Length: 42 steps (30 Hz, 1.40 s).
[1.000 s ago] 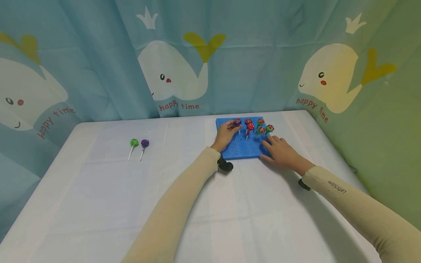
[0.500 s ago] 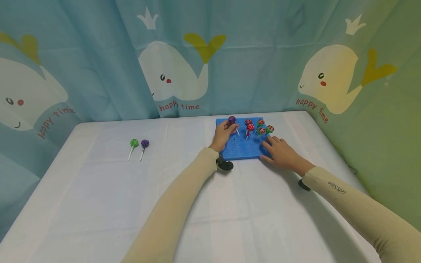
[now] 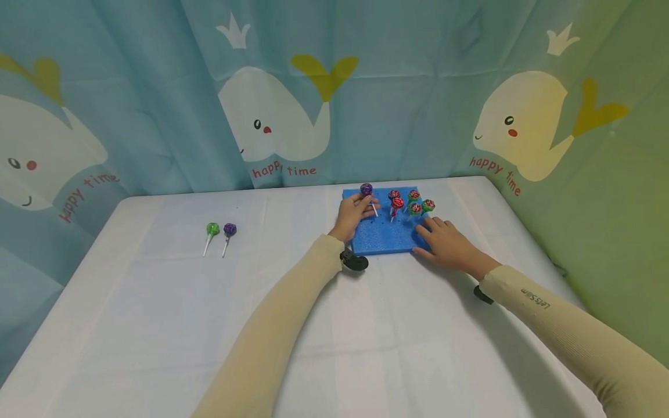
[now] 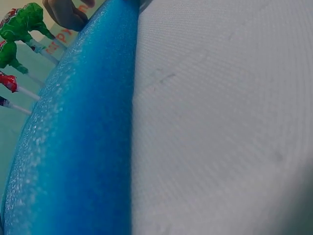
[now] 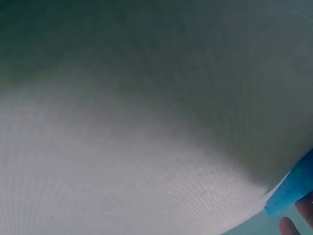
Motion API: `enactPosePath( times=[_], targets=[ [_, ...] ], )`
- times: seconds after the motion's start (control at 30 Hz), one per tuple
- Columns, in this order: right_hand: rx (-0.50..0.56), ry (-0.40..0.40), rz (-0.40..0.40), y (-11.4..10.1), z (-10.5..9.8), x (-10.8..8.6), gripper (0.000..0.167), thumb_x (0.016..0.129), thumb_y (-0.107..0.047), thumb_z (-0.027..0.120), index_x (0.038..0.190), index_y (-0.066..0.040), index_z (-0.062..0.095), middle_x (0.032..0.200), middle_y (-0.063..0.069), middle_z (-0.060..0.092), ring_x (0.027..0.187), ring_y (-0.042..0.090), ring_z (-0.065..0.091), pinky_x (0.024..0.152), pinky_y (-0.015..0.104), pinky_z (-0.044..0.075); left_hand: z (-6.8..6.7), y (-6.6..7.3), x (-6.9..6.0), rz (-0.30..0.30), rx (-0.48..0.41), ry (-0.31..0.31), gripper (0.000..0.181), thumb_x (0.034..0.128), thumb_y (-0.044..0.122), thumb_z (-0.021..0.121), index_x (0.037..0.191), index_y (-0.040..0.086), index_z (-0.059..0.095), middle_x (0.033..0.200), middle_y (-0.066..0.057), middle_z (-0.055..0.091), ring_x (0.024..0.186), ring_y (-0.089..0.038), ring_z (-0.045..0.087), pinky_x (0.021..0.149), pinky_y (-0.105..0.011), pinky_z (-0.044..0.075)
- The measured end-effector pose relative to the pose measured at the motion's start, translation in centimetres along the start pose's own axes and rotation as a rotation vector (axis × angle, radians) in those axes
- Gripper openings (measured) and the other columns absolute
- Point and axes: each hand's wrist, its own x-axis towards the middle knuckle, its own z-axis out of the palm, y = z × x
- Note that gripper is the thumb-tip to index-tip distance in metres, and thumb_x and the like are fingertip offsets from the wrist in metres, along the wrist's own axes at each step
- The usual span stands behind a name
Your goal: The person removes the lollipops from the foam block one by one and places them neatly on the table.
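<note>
My left hand pinches a purple lollipop over the left part of the blue foam board; its white stick slants down to the right, and I cannot tell whether the tip touches the foam. Several red, green and dark-wrapped lollipops stand upright in the board's right half. At the board's right edge rests my right hand, fingers loosely bent. In the left wrist view, green lollipops rise from the foam. The right wrist view catches fingertips beside the board's corner.
A green lollipop and a purple lollipop lie side by side on the white tablecloth, left of the board. Behind the table hangs a blue-green curtain with whale prints.
The left hand has drawn back slightly to the left with the purple lollipop, whose stick now slants more. My right hand stays in place at the board.
</note>
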Motion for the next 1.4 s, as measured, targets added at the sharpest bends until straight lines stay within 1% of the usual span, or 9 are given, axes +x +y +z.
enactPosePath(
  times=[0.1,0.27,0.57,0.7,0.93,1.03,1.17,1.27,1.4],
  targets=[
    [0.000,-0.001,-0.001,0.0,0.0,0.0,0.051,0.089,-0.043,0.059,0.119,-0.002,0.053,0.115,0.022,0.050,0.108,0.038,0.050,0.085,0.054,0.047,-0.1,-0.2,0.0,0.013,0.011,0.009,0.038,0.0979,0.020,0.050,0.127,-0.005,0.053,0.120,-0.022,0.063,0.107,-0.026,0.065,0.088,-0.028,0.055],
    [0.005,-0.001,0.000,-0.1,-0.2,0.0,0.049,0.089,-0.042,0.059,0.118,-0.002,0.053,0.114,0.022,0.051,0.107,0.037,0.050,0.084,0.054,0.047,-0.2,-0.1,-0.3,0.029,-0.006,-0.008,0.037,0.0969,0.014,0.051,0.127,-0.007,0.051,0.121,-0.023,0.062,0.110,-0.031,0.063,0.091,-0.033,0.054],
    [0.007,0.012,-0.005,-0.1,-0.2,-0.1,0.049,0.090,-0.042,0.059,0.117,-0.002,0.053,0.113,0.022,0.051,0.106,0.037,0.051,0.084,0.054,0.047,-0.9,0.0,-0.6,-0.035,-0.023,-0.033,0.035,0.0950,0.011,0.054,0.126,-0.004,0.052,0.126,-0.021,0.060,0.113,-0.031,0.061,0.091,-0.032,0.053],
    [0.000,0.030,-0.015,-0.1,-0.2,-0.1,0.047,0.089,-0.041,0.060,0.115,-0.001,0.054,0.109,0.021,0.052,0.103,0.037,0.051,0.081,0.054,0.048,-1.2,0.1,-1.0,-0.040,-0.012,-0.037,0.036,0.0946,0.012,0.055,0.128,-0.003,0.052,0.127,-0.020,0.059,0.113,-0.031,0.061,0.091,-0.031,0.053],
    [0.004,0.026,-0.017,-0.1,-0.2,0.0,0.048,0.089,-0.041,0.059,0.116,-0.001,0.053,0.110,0.022,0.051,0.104,0.037,0.051,0.081,0.054,0.048,-1.9,0.2,-1.6,-0.054,-0.012,-0.033,0.034,0.0943,0.010,0.055,0.125,-0.003,0.053,0.127,-0.019,0.059,0.112,-0.030,0.062,0.091,-0.033,0.054],
    [0.003,0.018,-0.017,-0.2,-0.3,0.0,0.049,0.090,-0.042,0.059,0.116,-0.001,0.053,0.111,0.022,0.051,0.104,0.037,0.051,0.081,0.054,0.048,-2.3,0.3,-1.8,-0.058,-0.010,-0.037,0.034,0.0946,0.009,0.054,0.126,-0.005,0.052,0.126,-0.021,0.059,0.106,-0.027,0.064,0.090,-0.033,0.054],
    [0.002,0.015,-0.014,-0.1,-0.2,0.0,0.049,0.090,-0.042,0.059,0.116,-0.001,0.053,0.110,0.021,0.050,0.104,0.037,0.051,0.081,0.054,0.048,-2.9,0.5,-2.1,-0.053,-0.004,-0.036,0.033,0.0947,0.008,0.054,0.124,-0.007,0.052,0.125,-0.023,0.058,0.094,-0.018,0.065,0.088,-0.032,0.055],
    [-0.001,0.020,-0.017,0.0,-0.1,0.0,0.049,0.090,-0.042,0.059,0.116,-0.002,0.053,0.110,0.021,0.050,0.104,0.037,0.051,0.081,0.053,0.048,-3.3,0.8,-2.3,-0.054,0.002,-0.030,0.032,0.0940,0.007,0.055,0.122,-0.007,0.053,0.124,-0.024,0.058,0.085,-0.012,0.065,0.085,-0.030,0.057],
    [-0.005,0.027,-0.022,0.0,0.0,0.0,0.049,0.089,-0.043,0.059,0.116,-0.002,0.053,0.110,0.021,0.051,0.103,0.036,0.051,0.080,0.053,0.048,-3.9,1.1,-2.5,-0.052,0.028,-0.027,0.031,0.0936,0.007,0.056,0.121,-0.007,0.053,0.123,-0.025,0.058,0.079,-0.008,0.064,0.079,-0.026,0.058]
  ],
)
